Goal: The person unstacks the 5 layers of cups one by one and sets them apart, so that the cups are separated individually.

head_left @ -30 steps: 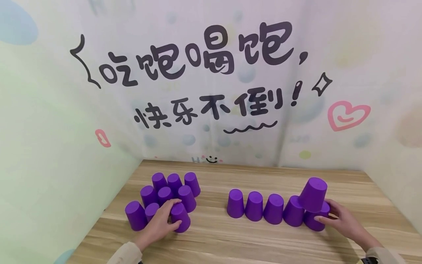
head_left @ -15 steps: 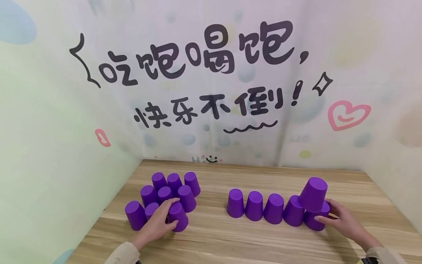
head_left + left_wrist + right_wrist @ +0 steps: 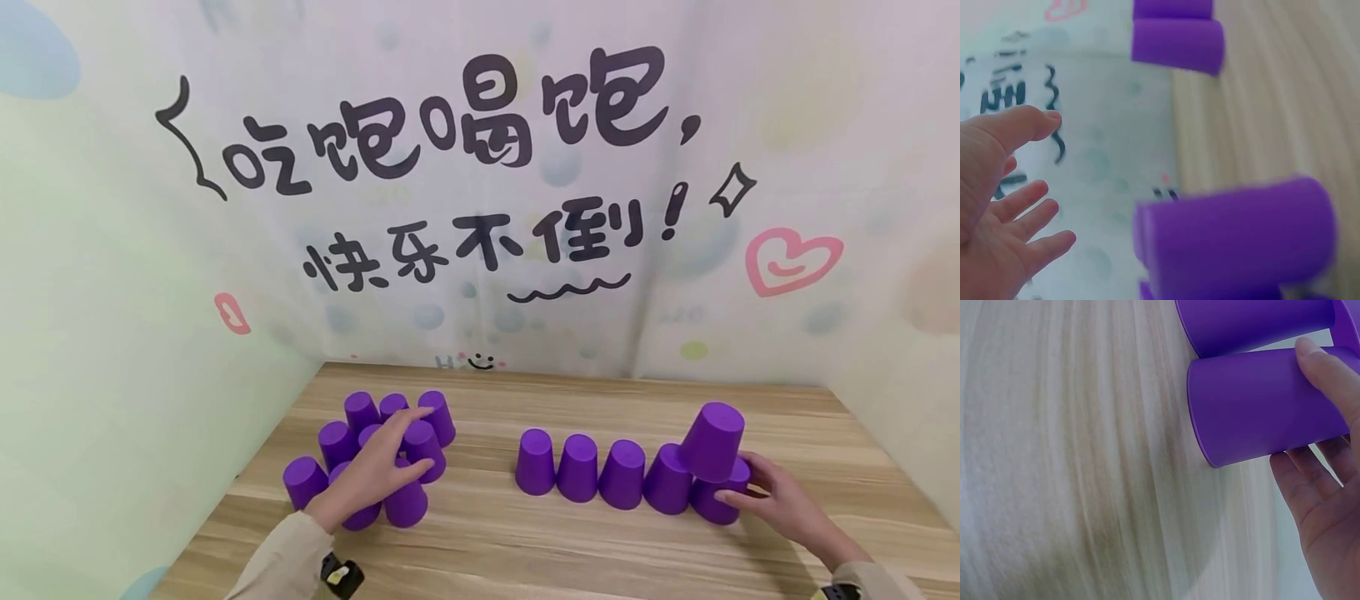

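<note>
My left hand (image 3: 375,471) is over a cluster of upside-down purple cups on the left, its fingers extended and thumb apart. It holds nothing; in the left wrist view there is a gap between the hand and the nearest cup (image 3: 1241,240). Just below the thumb stands the cluster's front right cup (image 3: 406,507). On the right, my right hand (image 3: 780,500) grips the end cup (image 3: 712,505) of a row, thumb on the near side, fingers on the far side, as the right wrist view confirms. One upside-down cup (image 3: 714,442) rests on top, bridging the row's last two cups.
The row's other cups, from the leftmost cup (image 3: 535,462) rightward, stand upside down side by side. A wood-grain table (image 3: 480,550) carries everything. Behind it hangs a printed backdrop (image 3: 480,333) with lettering, and pale walls close in both sides.
My left hand has let go of the cluster's front right cup, after shifting it slightly left, and has risen up and away from it. The right hand has stayed put.
</note>
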### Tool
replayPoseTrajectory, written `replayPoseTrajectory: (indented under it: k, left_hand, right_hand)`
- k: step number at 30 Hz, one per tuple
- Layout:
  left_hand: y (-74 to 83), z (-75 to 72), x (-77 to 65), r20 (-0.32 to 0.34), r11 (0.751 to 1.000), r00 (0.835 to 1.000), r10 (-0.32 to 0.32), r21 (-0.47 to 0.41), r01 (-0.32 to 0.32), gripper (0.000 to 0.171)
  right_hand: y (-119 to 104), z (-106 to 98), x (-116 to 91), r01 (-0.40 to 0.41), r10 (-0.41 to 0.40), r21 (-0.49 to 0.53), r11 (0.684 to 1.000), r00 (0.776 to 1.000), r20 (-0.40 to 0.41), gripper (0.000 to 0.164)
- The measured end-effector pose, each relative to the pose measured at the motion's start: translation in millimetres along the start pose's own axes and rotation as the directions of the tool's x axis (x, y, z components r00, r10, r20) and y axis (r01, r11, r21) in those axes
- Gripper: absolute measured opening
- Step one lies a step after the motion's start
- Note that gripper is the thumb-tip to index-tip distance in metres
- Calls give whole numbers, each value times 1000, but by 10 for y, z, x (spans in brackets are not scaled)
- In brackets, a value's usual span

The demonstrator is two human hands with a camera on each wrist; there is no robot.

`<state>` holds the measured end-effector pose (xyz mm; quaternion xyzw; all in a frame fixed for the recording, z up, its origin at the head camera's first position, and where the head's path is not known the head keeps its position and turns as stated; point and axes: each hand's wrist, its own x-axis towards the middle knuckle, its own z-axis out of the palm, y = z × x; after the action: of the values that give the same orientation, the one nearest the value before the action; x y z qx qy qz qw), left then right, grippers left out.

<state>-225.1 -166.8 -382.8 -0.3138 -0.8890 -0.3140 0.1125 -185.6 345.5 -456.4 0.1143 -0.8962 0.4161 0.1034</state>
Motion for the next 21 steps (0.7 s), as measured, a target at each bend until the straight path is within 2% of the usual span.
replayPoseTrajectory:
  k: [3, 5, 11, 14, 18, 21]
  left_hand:
    - [149, 92, 215, 34, 998, 998, 53, -25, -52, 61]
    - [254, 203, 361, 50, 994, 994, 98, -46, -96, 59]
    - [627, 676, 785, 99, 976, 975, 196, -118, -185, 56]
    - [855, 900, 986, 108, 961, 962, 252, -148, -235, 55]
    - [1162, 1151, 1236, 104, 933, 934, 342, -153, -325, 55]
    - [1390, 1297, 1388, 124, 923, 920, 373, -156, -353, 55]
  right_hand:
    - [17, -11, -12, -5, 5, -1, 1000, 1000, 0, 54]
    - [27, -17, -16, -5, 4, 0, 1000, 1000, -1, 54]
    - [38, -20, -21, 17, -16, 11, 1000, 1000, -16, 53]
    - [39, -19, -18, 22, -21, 6, 1000, 1000, -20, 52]
    - [31, -15, -10, 15, -15, 3, 1000, 1000, -18, 50]
    - [28, -16, -12, 0, 0, 6, 1000, 1000, -11, 50]
